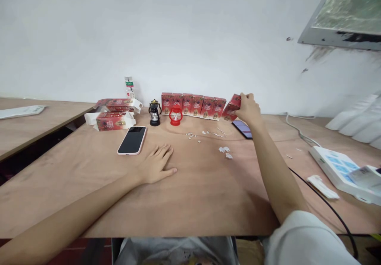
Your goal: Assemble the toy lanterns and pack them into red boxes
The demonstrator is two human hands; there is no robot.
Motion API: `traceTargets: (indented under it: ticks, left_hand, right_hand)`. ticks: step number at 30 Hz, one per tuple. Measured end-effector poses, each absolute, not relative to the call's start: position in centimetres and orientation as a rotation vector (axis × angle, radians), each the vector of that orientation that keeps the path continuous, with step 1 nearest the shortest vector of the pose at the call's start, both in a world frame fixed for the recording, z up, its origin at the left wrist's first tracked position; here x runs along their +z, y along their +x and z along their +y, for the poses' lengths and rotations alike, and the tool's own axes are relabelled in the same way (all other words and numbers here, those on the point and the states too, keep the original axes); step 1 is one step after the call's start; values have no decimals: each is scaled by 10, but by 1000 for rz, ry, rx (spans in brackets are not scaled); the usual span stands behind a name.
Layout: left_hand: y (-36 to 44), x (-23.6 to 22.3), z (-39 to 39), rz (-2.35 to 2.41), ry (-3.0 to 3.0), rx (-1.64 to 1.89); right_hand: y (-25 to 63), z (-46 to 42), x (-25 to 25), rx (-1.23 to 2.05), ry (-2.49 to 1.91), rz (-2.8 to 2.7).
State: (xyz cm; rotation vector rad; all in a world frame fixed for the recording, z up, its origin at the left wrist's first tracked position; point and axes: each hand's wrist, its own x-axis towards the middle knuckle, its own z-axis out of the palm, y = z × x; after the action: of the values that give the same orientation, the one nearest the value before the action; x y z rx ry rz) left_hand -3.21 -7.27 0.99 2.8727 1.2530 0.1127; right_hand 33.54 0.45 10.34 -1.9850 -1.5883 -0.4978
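My right hand (249, 108) grips a small red printed box (231, 108), tilted, at the right end of a row of matching red boxes (197, 106) along the wall. Palm down on the wooden table, my left hand (157, 164) lies flat with its fingers spread and holds nothing. Nearest to it is a phone (132, 140) with a pink edge. A black miniature lantern (154, 113) and a red one (175, 116) stand upright in front of the row's left part. Below my right hand lies a second phone (242, 129), partly hidden by my arm.
Opened red cartons (115, 121) lie at the back left, by a small bottle (129, 87). Small round pieces (189, 135), thin sticks and white plastic bits (226, 151) are scattered mid-table. On the right sit a white power strip (342, 169) and a black cable (323, 201).
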Motion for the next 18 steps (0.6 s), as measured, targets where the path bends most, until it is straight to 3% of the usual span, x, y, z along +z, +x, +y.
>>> traceTargets:
  ticks: [7, 18]
  left_hand:
    - [-31, 9, -72, 1249, 2859, 112]
    - [-31, 8, -72, 1260, 2860, 93]
  right_hand:
    - [371, 68, 72, -127, -1975, -1500]
    - [382, 102, 46, 47, -1924, -1368]
